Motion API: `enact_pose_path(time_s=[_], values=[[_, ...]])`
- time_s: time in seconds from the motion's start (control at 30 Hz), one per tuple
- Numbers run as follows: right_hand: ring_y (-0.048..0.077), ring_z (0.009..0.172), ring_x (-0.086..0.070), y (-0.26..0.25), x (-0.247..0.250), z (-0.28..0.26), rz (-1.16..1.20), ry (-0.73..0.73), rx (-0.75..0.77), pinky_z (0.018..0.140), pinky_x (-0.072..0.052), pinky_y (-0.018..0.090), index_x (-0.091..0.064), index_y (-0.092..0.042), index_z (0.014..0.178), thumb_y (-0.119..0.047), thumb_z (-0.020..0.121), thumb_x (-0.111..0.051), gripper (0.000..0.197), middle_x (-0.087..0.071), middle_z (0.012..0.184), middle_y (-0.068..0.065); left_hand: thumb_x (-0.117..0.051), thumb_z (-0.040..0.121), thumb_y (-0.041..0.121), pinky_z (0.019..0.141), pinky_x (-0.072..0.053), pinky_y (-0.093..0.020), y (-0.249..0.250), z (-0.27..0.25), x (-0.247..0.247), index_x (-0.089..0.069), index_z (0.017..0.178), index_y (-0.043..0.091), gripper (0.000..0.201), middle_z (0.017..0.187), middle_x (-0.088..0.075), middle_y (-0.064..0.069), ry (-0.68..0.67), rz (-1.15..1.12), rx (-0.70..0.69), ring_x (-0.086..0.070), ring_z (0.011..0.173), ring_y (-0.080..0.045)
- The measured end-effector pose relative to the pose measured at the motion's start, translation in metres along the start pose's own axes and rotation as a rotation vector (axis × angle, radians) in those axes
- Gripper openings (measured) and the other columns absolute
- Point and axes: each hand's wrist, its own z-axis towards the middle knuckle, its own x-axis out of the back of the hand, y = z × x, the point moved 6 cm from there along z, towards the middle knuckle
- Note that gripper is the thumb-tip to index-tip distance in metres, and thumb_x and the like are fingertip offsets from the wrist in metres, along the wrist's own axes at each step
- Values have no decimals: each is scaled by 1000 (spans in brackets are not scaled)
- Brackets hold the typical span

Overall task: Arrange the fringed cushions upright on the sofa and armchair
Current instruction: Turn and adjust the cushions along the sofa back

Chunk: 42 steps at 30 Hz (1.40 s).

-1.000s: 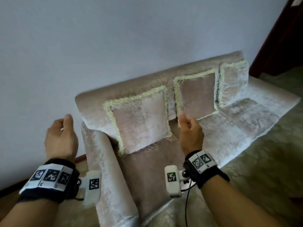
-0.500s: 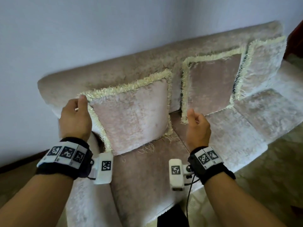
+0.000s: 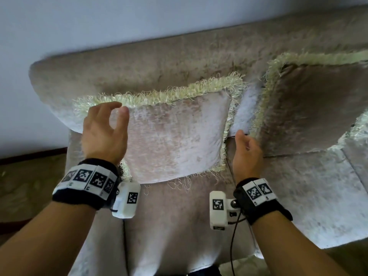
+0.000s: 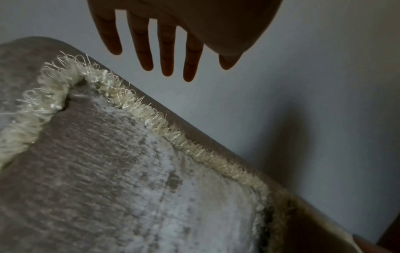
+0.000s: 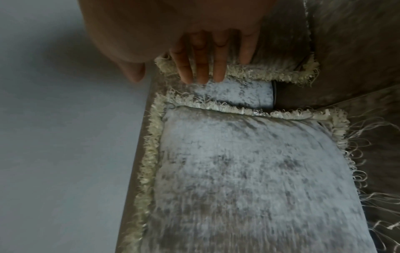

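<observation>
A pink-beige velvet cushion (image 3: 173,136) with a cream fringe leans upright against the sofa back (image 3: 139,62) at the left end. My left hand (image 3: 117,114) hovers at its top left corner, fingers (image 4: 166,51) straight and spread, holding nothing. My right hand (image 3: 247,150) is in the gap between this cushion and a second fringed cushion (image 3: 308,112) standing to the right. Its straight fingers (image 5: 201,68) lie on the second cushion's side fringe (image 5: 259,73). The left cushion (image 5: 249,171) fills the lower right wrist view. The edge of a third cushion (image 3: 361,126) shows far right.
A plain pale wall (image 3: 119,20) rises right behind the sofa. The padded left armrest (image 3: 95,226) runs down under my left wrist. The seat cushions (image 3: 298,196) stretch to the right. Patterned floor (image 3: 25,186) lies left of the sofa.
I have come closer to the sofa. My left hand went from the cushion's left edge to its top corner and opened out. My right hand rose into the gap between the cushions.
</observation>
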Motion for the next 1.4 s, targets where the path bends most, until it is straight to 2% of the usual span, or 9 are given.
enact_pose_path(time_s=[0.33,0.47,0.6,0.7,0.8,0.93,1.1,1.2,1.4], values=[[21,102,-54,132,-74,57,-44,-5,-228,73,-30,20,-60,-3,125,-46,104,-50,49,-62,117,10,-58,84,73,111,-30,-72,-61,43,-73,-49,142,45,65,160,-28,-5,-60,403,-232,-21,149,-42],[24,115,-55,187,-108,74,-26,-11,-355,93,-37,31,-58,-9,132,-49,103,-52,50,-59,123,5,-60,71,85,118,-17,-73,-88,55,-89,-37,151,48,91,161,-24,-11,-98,405,-184,-6,155,-40],[32,115,-62,219,-142,86,-21,48,-303,92,-45,36,-60,-7,133,-81,89,-44,87,-61,133,19,-56,68,88,114,-27,-71,-100,71,-97,-36,151,46,95,154,-36,-13,-88,389,-229,-16,153,-38],[34,130,-54,225,-159,98,94,57,-288,95,-38,27,-48,-3,145,-52,106,-41,63,-52,146,23,-53,65,93,106,-38,-69,-108,80,-102,-38,149,45,99,149,-41,-11,-93,404,-221,-27,146,-39],[26,135,-52,225,-176,102,211,37,-261,112,-40,35,-43,-22,152,-65,101,-39,67,-52,149,5,-47,64,99,100,-43,-65,-113,85,-108,-44,146,37,103,142,-47,-12,-110,390,-247,-35,137,-41],[30,134,-55,309,-192,134,253,-34,-385,113,-43,54,-52,-50,132,-103,66,-38,86,-55,150,-2,-46,65,99,92,-47,-63,-118,90,-119,-50,142,29,103,135,-53,-14,-123,376,-294,-43,128,-45],[38,121,-61,268,-211,128,377,-167,-580,101,-49,58,-66,-45,128,-81,78,-59,62,-68,133,-2,-49,71,93,87,-47,-57,-123,93,-126,-60,132,19,96,129,-57,-16,-116,346,-359,-48,120,-46],[49,123,-59,266,-214,130,487,-235,-603,94,-52,60,-72,-33,125,-75,72,-72,67,-68,133,9,-51,79,86,84,-38,-38,-124,91,-127,-64,120,12,86,121,-60,-18,-88,287,-406,-51,114,-47],[41,117,-64,240,-195,119,600,-206,-536,88,-55,50,-70,-25,128,-64,89,-60,56,-72,127,6,-64,87,66,84,-32,-28,-124,78,-119,-69,103,1,66,108,-62,-15,-58,166,-405,-55,105,-45]])
